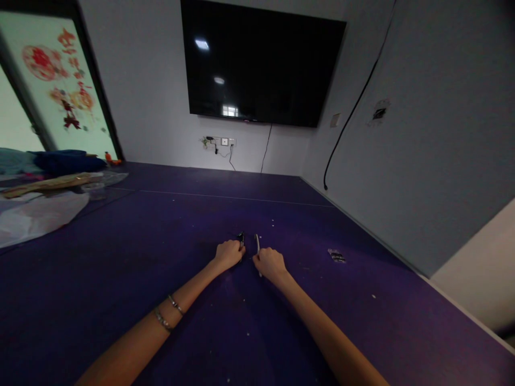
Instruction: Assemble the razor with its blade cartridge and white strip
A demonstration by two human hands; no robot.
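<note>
Both my arms reach out over a dark purple table (120, 279). My left hand (228, 254) is closed around a small dark object (241, 238) whose tip sticks out above the fist. My right hand (269, 264) is closed on a thin pale stick-like object (257, 243) that points up and away from me. The two fists rest on the table a few centimetres apart. What the objects are is too small to tell. Two bracelets (169, 312) sit on my left forearm.
A small dark scrap (336, 255) lies on the table right of my hands, with white crumbs scattered about. At far left lie white plastic (36, 214), a wooden board (52, 183) and blue cloth. A large black screen (261, 61) hangs on the wall ahead.
</note>
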